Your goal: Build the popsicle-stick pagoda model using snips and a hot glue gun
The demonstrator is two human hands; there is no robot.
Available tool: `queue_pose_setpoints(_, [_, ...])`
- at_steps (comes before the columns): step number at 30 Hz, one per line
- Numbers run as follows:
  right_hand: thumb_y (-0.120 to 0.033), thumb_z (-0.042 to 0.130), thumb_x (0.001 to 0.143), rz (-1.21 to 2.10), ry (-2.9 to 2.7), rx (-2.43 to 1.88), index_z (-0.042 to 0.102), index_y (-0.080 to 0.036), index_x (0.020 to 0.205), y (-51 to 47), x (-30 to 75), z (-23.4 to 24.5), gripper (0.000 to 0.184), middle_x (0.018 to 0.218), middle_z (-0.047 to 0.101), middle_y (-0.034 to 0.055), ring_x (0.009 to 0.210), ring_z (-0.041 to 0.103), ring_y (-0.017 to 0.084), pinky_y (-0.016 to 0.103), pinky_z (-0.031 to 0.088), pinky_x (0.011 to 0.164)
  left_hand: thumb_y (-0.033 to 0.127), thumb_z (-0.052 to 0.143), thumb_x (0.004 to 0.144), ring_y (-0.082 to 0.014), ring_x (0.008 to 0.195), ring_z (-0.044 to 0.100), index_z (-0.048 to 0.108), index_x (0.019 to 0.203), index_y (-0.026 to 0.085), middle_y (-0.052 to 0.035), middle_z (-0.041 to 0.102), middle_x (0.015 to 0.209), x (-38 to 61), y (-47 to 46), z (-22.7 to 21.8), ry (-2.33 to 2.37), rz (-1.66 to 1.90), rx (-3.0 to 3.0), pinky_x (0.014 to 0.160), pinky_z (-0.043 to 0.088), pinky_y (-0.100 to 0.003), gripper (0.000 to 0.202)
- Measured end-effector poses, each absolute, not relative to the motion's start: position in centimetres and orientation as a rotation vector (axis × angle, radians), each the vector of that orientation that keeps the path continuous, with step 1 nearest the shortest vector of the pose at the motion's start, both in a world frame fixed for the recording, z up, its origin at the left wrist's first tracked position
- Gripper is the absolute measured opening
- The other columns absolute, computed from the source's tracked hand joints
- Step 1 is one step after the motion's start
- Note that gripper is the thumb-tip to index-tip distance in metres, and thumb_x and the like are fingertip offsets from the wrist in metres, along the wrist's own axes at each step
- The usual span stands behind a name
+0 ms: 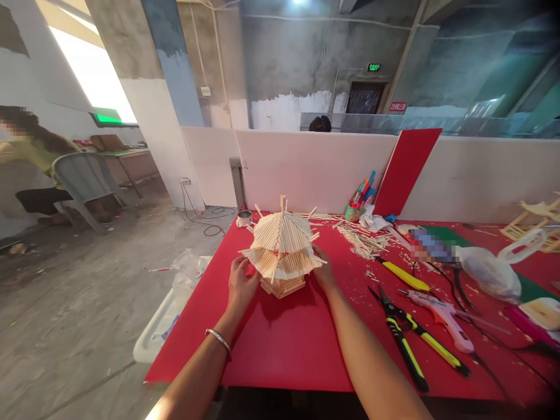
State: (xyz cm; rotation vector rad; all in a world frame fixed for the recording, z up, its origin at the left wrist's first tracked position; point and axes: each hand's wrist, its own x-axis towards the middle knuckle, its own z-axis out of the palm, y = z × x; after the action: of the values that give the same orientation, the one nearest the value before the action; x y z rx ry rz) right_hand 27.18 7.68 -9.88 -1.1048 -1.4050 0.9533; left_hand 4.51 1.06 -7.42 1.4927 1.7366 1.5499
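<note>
A small pagoda model [282,239] built of thin wooden sticks stands upright in front of me, with two tiers of slanted roof and a stick base. My left hand [242,282] grips its left side below the lower roof, fingers partly tucked behind it. On the opposite side, my right hand [322,269] holds the model under the roof edge; most of its fingers are hidden by the roof. Whether the base rests on the red tabletop [280,344] or hangs just above it, I cannot tell.
To the right lie pliers [398,321], a pink glue gun [446,318], a yellow cutter [405,275] and scattered sticks [365,238]. A pen holder [352,211] and a small round tin [244,219] stand at the back. A person [39,151] sits far left.
</note>
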Motion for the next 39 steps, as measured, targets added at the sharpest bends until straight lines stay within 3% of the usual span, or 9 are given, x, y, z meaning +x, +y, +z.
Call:
queue_pose_setpoints(5, [-0.056,0.059,0.079,1.043,-1.325,-1.029,0.066,-0.021,0.088,7.4,26.6,-10.2,0.036,0.087,0.073,0.0058,0.082,0.067,0.021,0.034,0.053,0.074,0.026,0.067,0.067,-0.0236,0.098,0.062,0.066,0.086,0.02,-0.0092,0.06,0.109,4.3,1.0,-7.4,1.758,1.647,1.452,0.068,0.056,-0.031,0.02])
queue_pose_setpoints(9, [-0.053,0.063,0.082,1.072,-1.29,-1.006,0.067,-0.018,0.091,7.7,26.3,-10.3,0.036,0.089,0.073,0.005,0.08,0.067,0.017,0.035,0.054,0.076,0.024,0.065,0.065,-0.0248,0.1,0.062,0.061,0.067,0.021,-0.0074,0.063,0.102,3.9,1.1,-7.4,1.751,1.59,1.503,0.07,0.055,-0.03,0.006])
queue_pose_setpoints(14, [-0.05,0.06,0.076,1.069,-1.253,-0.986,0.07,-0.024,0.089,8.4,26.0,-10.6,0.031,0.092,0.075,0.0033,0.088,0.068,0.022,0.035,0.054,0.079,0.034,0.064,0.067,-0.0214,0.08,0.065,0.068,0.084,0.019,-0.0072,0.067,0.094,4.4,0.7,-6.7,1.576,1.439,1.487,0.058,0.052,-0.027,0.023])
queue_pose_setpoints(18, [-0.045,0.06,0.075,1.053,-1.253,-0.97,0.072,-0.023,0.087,8.6,25.9,-11.0,0.028,0.092,0.076,0.0021,0.086,0.069,0.022,0.036,0.053,0.082,0.03,0.058,0.068,-0.0195,0.07,0.064,0.065,0.081,0.017,-0.0046,0.067,0.076,5.1,0.1,-5.9,1.455,1.33,1.466,0.058,0.051,-0.028,0.02])
queue_pose_setpoints(24, [-0.039,0.059,0.075,0.976,-1.281,-0.99,0.073,-0.022,0.088,8.9,26.2,-11.5,0.026,0.09,0.076,0.0012,0.084,0.068,0.022,0.035,0.054,0.08,0.028,0.058,0.06,-0.0226,0.079,0.067,0.064,0.081,0.018,-0.0069,0.071,0.085,5.6,0.0,-5.1,1.312,1.284,1.405,0.069,0.053,-0.032,0.024])
queue_pose_setpoints(29, [-0.036,0.056,0.076,0.906,-1.354,-1.008,0.073,-0.023,0.09,8.8,26.5,-11.7,0.026,0.09,0.075,0.0008,0.083,0.068,0.021,0.031,0.052,0.077,0.032,0.064,0.064,-0.0254,0.084,0.067,0.067,0.087,0.017,-0.006,0.072,0.081,5.8,-0.3,-4.8,1.28,1.288,1.374,0.073,0.053,-0.033,0.028])
queue_pose_setpoints(35, [-0.035,0.05,0.078,0.82,-1.419,-1.071,0.067,-0.022,0.069,8.3,26.8,-11.3,0.023,0.061,0.065,-0.002,0.059,0.059,0.016,0.024,0.045,0.058,0.032,0.071,0.06,-0.0249,0.086,0.066,0.066,0.092,0.016,-0.0061,0.071,0.087,5.7,0.3,-5.4,1.309,1.398,1.276,0.073,0.053,-0.032,0.036])
queue_pose_setpoints(39, [-0.037,0.049,0.079,0.783,-1.449,-1.104,0.064,-0.022,0.064,8.1,27.0,-10.9,0.026,0.056,0.061,-0.0028,0.056,0.056,0.015,0.023,0.041,0.055,0.034,0.071,0.058,-0.0235,0.091,0.065,0.068,0.094,0.018,-0.0079,0.066,0.108,5.4,0.9,-6.1,1.392,1.499,1.245,0.074,0.054,-0.031,0.04])
